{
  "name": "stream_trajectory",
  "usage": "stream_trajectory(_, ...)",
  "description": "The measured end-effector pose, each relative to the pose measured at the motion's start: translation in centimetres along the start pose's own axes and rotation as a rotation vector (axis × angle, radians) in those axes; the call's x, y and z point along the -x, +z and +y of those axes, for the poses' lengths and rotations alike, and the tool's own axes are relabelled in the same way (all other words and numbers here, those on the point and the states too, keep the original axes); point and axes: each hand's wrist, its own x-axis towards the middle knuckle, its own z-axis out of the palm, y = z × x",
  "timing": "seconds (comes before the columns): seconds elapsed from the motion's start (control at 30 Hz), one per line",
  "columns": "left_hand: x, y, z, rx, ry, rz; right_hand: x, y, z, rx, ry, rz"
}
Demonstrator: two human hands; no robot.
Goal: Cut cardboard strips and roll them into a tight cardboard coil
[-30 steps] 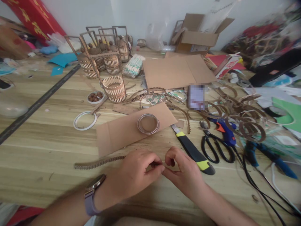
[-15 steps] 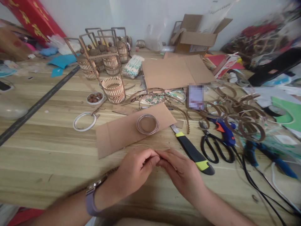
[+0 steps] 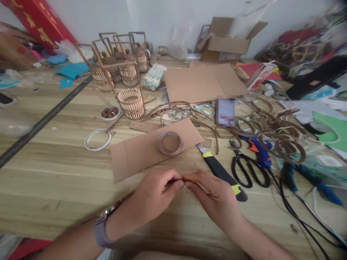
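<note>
My left hand [image 3: 158,196] and my right hand [image 3: 217,198] meet fingertip to fingertip just above the tabletop. Both are closed in a pinch on a narrow brown strip [image 3: 127,197]. Most of the strip is hidden by my fingers; its dark, notched-looking length trails out behind my left wrist. Beyond my hands lies a piece of cardboard [image 3: 138,155] with a round coiled ring [image 3: 170,143] resting on it. Close to my right hand is a utility knife [image 3: 219,173] with a black and yellow handle, its blade toward the cardboard.
Scissors [image 3: 241,164], a blue glue gun [image 3: 258,151] and cables sit to the right, by a heap of curled brown strips [image 3: 282,141]. Small slatted baskets [image 3: 131,104], a bowl of brown balls [image 3: 110,113] and a white ring [image 3: 97,140] stand left of centre.
My right hand has shifted slightly to the right, and a little more of the strip shows between my fingertips. My left hand has moved slightly left. Objects on the table stay put.
</note>
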Motion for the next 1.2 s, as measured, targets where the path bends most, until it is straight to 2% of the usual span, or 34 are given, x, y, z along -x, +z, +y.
stream_trajectory(0.17, 0.11, 0.07, 0.07, 0.049, -0.019, 0.028, -0.01, 0.01, 0.04, -0.006, 0.02, 0.008)
stream_trajectory(0.43, 0.17, 0.14, -0.27, 0.07, 0.029, 0.021, 0.02, 0.28, 0.03, -0.033, 0.097, 0.043)
stream_trajectory(0.67, 0.3, -0.3, 0.21, 0.001, 0.058, -0.041, -0.09, 0.61, 0.15, -0.059, 0.166, 0.067)
stream_trajectory(0.9, 0.18, -0.6, 0.15, 0.062, -0.016, -0.12, -0.02, 0.55, 0.1, -0.104, 0.196, -0.03)
stream_trajectory(1.03, -0.11, -0.72, 0.31, 0.141, -0.127, -0.185, 0.07, 0.65, 0.25, -0.094, 0.148, -0.043)
stream_trajectory(1.2, -0.27, -0.64, 0.01, 0.206, -0.174, -0.244, 0.09, 0.62, 0.43, -0.074, -0.027, -0.046)
